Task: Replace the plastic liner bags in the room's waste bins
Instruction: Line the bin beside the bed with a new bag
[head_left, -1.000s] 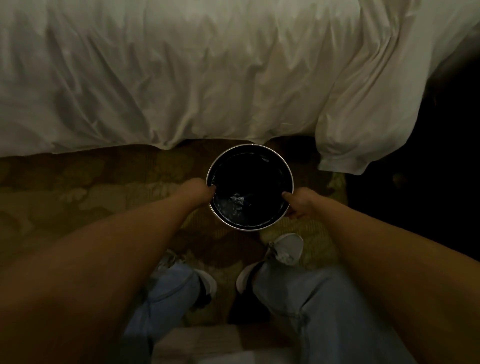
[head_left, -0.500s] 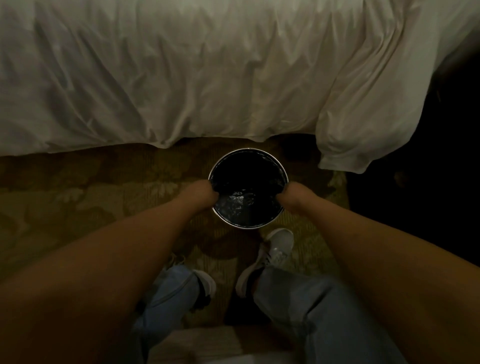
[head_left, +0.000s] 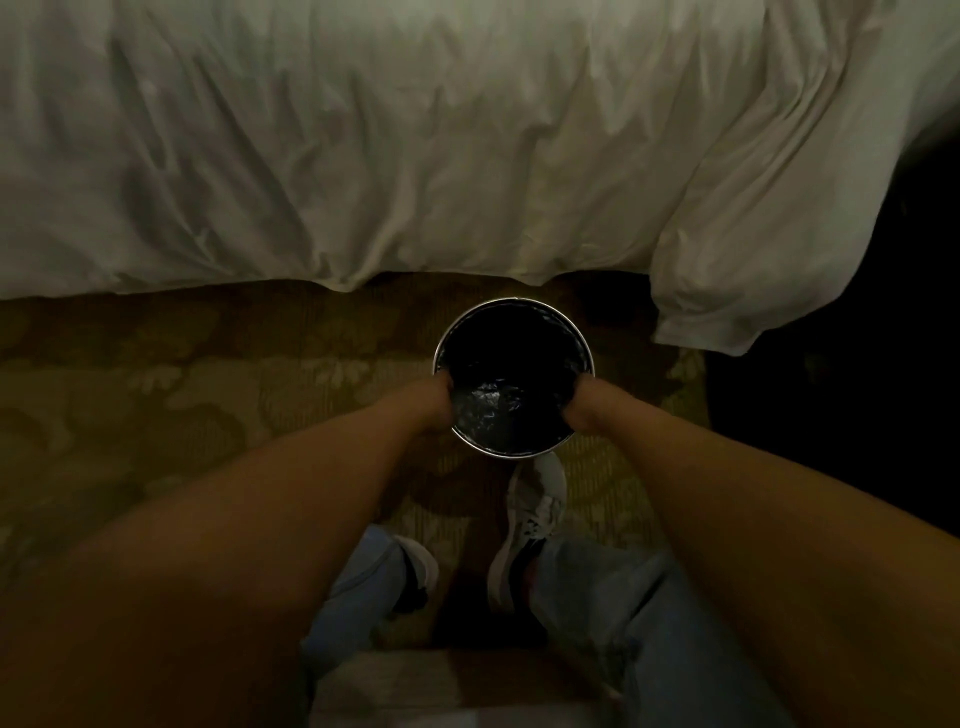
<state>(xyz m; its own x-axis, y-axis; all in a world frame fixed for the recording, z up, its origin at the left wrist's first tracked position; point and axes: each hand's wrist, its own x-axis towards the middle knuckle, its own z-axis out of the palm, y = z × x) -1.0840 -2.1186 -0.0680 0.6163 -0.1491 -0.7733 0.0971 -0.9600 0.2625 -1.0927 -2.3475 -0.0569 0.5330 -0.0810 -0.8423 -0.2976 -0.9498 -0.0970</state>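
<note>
A round waste bin with a shiny metal rim (head_left: 511, 302) stands on the carpet just in front of my feet. A black plastic liner bag (head_left: 498, 405) fills its inside, glossy and crinkled at the bottom. My left hand (head_left: 434, 397) reaches over the bin's left edge with its fingers down inside against the liner. My right hand (head_left: 584, 402) does the same at the right edge. Both sets of fingers are hidden in the dark of the bin, so their grip on the bag cannot be made out.
A bed covered with rumpled white sheets (head_left: 415, 145) spans the top, its hanging corner (head_left: 727, 291) close to the bin's right. Patterned carpet (head_left: 182, 389) lies to the left. My shoes (head_left: 535, 514) stand directly below the bin. The far right is dark.
Both hands have moved from the outside of the rim inward and down into the bin, closer together. The bin has shifted slightly.
</note>
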